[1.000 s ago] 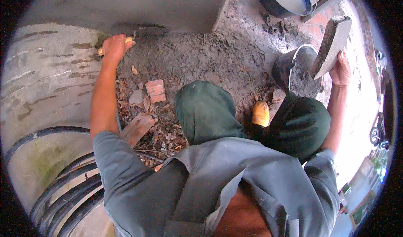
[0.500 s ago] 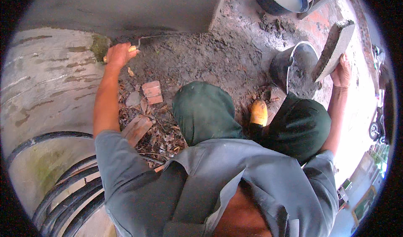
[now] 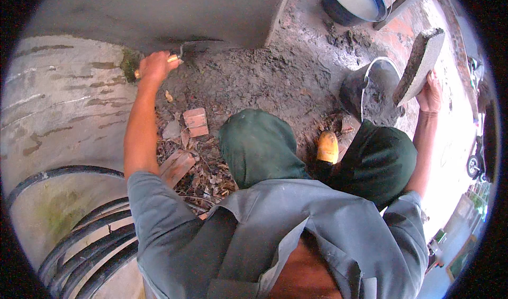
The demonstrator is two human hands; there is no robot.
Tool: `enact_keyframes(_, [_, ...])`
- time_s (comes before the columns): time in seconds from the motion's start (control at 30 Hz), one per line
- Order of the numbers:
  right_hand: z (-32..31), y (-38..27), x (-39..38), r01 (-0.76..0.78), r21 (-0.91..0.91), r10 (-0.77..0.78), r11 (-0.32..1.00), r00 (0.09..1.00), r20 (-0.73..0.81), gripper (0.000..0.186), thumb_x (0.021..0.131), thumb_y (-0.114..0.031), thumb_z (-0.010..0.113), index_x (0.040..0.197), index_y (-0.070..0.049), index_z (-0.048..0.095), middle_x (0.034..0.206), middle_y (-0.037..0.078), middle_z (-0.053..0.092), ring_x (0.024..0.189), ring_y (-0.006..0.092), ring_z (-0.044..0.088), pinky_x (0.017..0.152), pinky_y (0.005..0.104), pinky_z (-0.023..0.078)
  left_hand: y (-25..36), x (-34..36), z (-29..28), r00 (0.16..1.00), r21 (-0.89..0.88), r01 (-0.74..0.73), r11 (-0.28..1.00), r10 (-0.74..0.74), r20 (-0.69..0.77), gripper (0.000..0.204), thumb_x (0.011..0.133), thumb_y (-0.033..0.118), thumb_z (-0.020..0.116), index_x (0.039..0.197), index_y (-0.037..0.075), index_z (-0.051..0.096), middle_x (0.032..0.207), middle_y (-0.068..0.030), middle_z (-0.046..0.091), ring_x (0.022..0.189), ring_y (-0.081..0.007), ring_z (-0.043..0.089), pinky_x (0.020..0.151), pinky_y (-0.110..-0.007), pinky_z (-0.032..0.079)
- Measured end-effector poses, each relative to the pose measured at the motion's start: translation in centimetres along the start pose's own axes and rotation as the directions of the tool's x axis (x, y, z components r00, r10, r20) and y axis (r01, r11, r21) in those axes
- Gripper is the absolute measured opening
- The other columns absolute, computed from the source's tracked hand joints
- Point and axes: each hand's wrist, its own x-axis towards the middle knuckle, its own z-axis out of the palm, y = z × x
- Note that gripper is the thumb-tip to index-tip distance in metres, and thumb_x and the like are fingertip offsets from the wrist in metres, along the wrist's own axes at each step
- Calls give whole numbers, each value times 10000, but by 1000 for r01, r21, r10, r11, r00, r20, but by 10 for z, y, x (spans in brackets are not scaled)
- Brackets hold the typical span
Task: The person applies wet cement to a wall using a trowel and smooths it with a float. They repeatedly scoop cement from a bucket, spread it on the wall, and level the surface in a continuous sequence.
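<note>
My left hand [image 3: 155, 66] is closed around the yellowish handle of a trowel [image 3: 173, 58]. Its thin blade, seen almost edge-on, lies along the foot of the smooth grey wall [image 3: 174, 10]. On the other side, my right hand [image 3: 431, 93] grips a mortar-caked grey board [image 3: 420, 63] from behind, its fingers partly hidden. The board is tilted up, its lower end over a dark bucket [image 3: 353, 94] with wet grey mortar [image 3: 382, 90] in it.
A blue-rimmed bucket [image 3: 333, 7] of cloudy liquid stands at the far right beside a post [image 3: 405, 5]. Brick pieces [image 3: 196, 122] and dry leaves lie by my knees. Black hoses [image 3: 74, 169] curve at the lower left against a stained wall [image 3: 58, 92].
The whole view has shifted slightly. My left hand stays by the wall's foot with the trowel, moved a little to the right. My right hand still holds the board over the mortar bucket.
</note>
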Motion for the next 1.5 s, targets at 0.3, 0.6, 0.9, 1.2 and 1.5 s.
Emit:
enact_keyframes(0.3, [9,6,4,15,31,-16,999,1000,6,590,906,-136,715,1434,-69,460,1351,80,611,1266,228,577,1093,449,458,39,-32,37,994,-168,-27,985,44,99,514,852,599,677,1027,116,694,953,-173,734,895,-400,700,777,-531,535])
enact_keyframes(0.6, [14,-4,-18,51,-27,-51,998,999,8,590,909,-128,711,1437,-32,464,1356,89,614,1239,227,602,1069,423,484,67,-13,75,988,-170,98,981,-76,135,447,901,512,669,1105,115,679,1019,-138,731,979,-360,689,850,-498,498])
enact_keyframes(0.9, [24,-3,-8,23,6,-24,1000,988,152,504,962,-174,680,1415,-36,505,1320,97,637,1207,230,625,1051,416,500,52,-37,22,985,-79,-30,996,16,-172,467,860,537,699,938,80,645,958,-154,725,927,-346,698,775,-488,527])
enact_keyframes(1.2, [16,8,-5,63,37,-66,997,994,83,571,932,-146,713,1440,-40,474,1335,92,627,1215,228,617,1058,416,494,51,-22,-81,994,-10,28,1000,-29,-105,592,839,659,658,934,77,714,884,-177,740,859,-367,717,728,-503,543])
enact_keyframes(1.5, [-3,15,15,31,78,-40,996,992,116,602,947,-221,700,1443,1,443,1320,183,614,1182,337,625,1041,489,497,7,-60,-64,984,-296,129,947,-87,153,552,860,621,660,937,80,732,947,-205,715,916,-406,682,788,-476,533])
